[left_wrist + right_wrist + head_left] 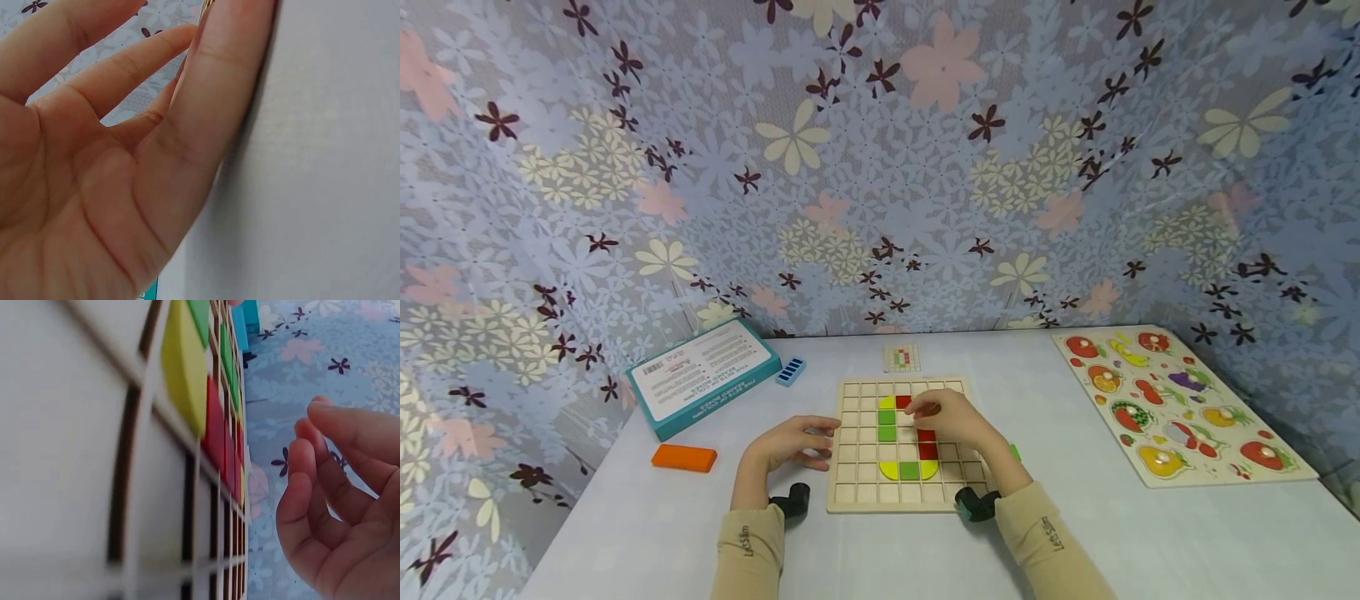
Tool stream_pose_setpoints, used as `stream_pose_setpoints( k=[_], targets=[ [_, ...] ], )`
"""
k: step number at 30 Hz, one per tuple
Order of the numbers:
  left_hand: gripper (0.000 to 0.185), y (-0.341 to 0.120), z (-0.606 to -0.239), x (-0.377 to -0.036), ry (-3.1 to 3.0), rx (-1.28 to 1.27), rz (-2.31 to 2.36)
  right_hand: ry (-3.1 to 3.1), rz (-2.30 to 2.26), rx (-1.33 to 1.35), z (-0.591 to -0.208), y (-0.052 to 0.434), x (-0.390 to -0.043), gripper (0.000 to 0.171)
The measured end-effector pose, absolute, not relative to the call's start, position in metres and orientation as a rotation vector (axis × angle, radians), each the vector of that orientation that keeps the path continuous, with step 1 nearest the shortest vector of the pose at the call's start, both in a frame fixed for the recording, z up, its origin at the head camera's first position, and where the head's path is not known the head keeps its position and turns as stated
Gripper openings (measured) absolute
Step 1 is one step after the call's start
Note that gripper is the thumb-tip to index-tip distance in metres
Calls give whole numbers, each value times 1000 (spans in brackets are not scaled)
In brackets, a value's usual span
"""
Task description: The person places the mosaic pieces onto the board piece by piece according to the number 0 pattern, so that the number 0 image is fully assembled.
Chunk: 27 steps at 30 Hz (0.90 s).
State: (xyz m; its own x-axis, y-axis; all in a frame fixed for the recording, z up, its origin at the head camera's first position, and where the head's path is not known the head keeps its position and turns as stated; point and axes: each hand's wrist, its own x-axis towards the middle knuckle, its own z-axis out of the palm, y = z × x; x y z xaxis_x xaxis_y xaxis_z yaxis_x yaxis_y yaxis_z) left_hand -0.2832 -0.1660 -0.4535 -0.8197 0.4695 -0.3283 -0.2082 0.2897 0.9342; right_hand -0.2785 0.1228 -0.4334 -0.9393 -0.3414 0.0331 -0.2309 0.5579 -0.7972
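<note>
A wooden grid board (857, 475) lies on the table, with colored tiles set in some of its squares. Along the pattern run green tiles (887, 425), red tiles (927, 444) and yellow rounded tiles (889, 470). Over the upper part of the board is my right hand (953, 419), fingertips close to a red tile at the top; the right wrist view shows its fingers (297, 500) loosely bent with nothing between them. At the board's left edge, my left hand (792, 440) rests with relaxed fingers, its fingertips right at the rim and its palm free of any object.
A small pattern card (902, 357) lies behind the board. To the left are a teal box (703, 375), a blue slotted piece (791, 371) and an orange block (684, 457). A fruit puzzle board (1180, 400) lies at right. A green piece (1015, 452) shows beside the right forearm.
</note>
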Motion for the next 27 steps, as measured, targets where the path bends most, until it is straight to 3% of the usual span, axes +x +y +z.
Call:
stream_pose_setpoints(
  k=[8, 27],
  targets=[
    [48, -166, -453, -283, 2004, 231, 1571, 2617, -1357, -359, -432, 147, -273, 17],
    [48, -167, -454, -283, 2004, 236, 1565, 2636, -1222, -460, -436, 202, -261, 17]
  ],
)
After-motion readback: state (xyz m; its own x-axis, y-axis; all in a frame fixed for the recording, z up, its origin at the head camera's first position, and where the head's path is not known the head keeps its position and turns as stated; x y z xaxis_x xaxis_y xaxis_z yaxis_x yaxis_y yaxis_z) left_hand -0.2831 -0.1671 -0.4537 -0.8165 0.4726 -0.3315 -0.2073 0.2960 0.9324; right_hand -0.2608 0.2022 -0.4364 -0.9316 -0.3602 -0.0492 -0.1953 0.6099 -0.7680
